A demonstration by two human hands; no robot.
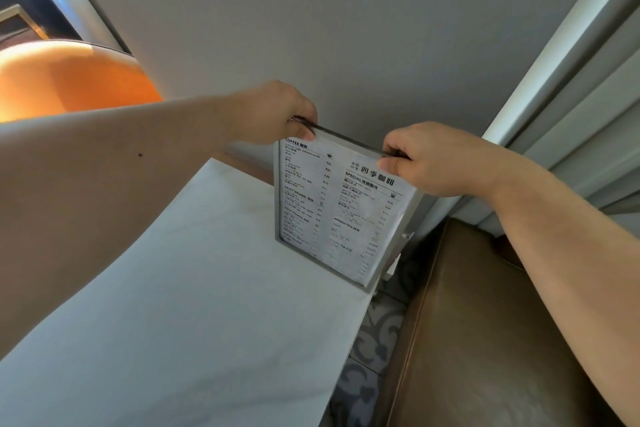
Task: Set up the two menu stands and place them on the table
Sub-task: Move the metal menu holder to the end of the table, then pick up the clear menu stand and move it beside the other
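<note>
A grey-framed menu stand point(341, 215) with a printed white menu sheet stands upright at the far right corner of the white table point(180, 305), close to the wall. My left hand point(277, 113) pinches the stand's top left corner. My right hand point(433, 158) grips its top right corner. The stand's bottom edge rests on the tabletop, right at the table's right edge. Only one menu stand is in view.
A grey wall point(346, 28) rises directly behind the table. A brown leather seat point(485, 340) lies to the right, with patterned floor tiles point(374, 340) in the gap between. An orange chair back point(69, 76) sits at the far left.
</note>
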